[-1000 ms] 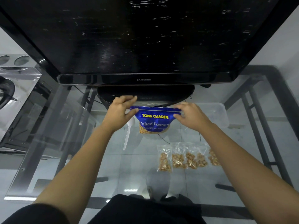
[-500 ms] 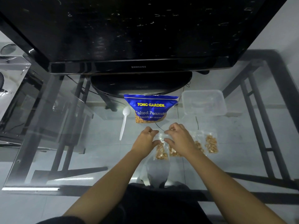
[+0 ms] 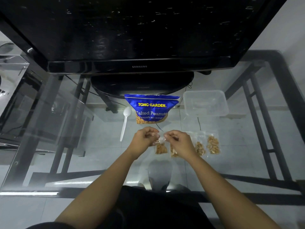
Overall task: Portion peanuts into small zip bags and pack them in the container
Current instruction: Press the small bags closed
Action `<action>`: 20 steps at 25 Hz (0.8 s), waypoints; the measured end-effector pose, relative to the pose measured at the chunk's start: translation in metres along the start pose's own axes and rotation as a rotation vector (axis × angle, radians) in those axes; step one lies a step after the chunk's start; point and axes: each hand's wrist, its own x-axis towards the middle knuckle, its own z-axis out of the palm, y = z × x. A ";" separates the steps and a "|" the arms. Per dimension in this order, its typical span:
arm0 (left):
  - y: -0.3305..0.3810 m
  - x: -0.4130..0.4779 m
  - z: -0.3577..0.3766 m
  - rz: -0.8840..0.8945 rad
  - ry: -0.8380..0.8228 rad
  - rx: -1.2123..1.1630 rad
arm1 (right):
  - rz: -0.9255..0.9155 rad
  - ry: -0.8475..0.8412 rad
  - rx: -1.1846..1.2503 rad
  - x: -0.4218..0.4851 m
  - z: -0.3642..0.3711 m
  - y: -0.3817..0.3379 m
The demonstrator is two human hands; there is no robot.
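Note:
A small clear zip bag (image 3: 161,147) with peanuts in its bottom hangs between my hands. My left hand (image 3: 145,139) pinches its top left corner and my right hand (image 3: 179,140) pinches its top right. More small filled bags (image 3: 213,144) lie in a row to the right on the glass table, one partly hidden under my right hand. The blue Tong Garden salted peanuts pouch (image 3: 151,108) stands just beyond my hands. A clear plastic container (image 3: 205,103) sits at the back right.
A white plastic spoon (image 3: 125,123) lies left of the pouch. A large black Samsung television (image 3: 138,35) on its round base (image 3: 142,84) fills the back of the glass table (image 3: 69,146). The table's black frame runs along the near edge and right side.
Both hands left the top of the blue pouch and came back toward me. They now pinch the top of a small filled bag, lifted slightly off the glass.

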 end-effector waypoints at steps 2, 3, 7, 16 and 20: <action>0.005 -0.001 -0.003 0.042 -0.029 0.078 | 0.044 -0.002 0.105 -0.002 0.003 -0.004; 0.007 -0.001 -0.004 0.080 -0.039 0.146 | 0.047 -0.006 0.116 -0.003 0.005 -0.006; 0.014 -0.001 -0.008 0.163 -0.052 0.356 | 0.034 0.052 0.052 -0.004 0.010 -0.008; 0.017 -0.002 -0.025 0.230 -0.086 0.656 | -0.011 0.139 -0.108 -0.004 0.011 -0.021; 0.016 -0.003 -0.031 0.185 -0.037 0.631 | -0.013 0.105 -0.078 -0.004 0.009 -0.024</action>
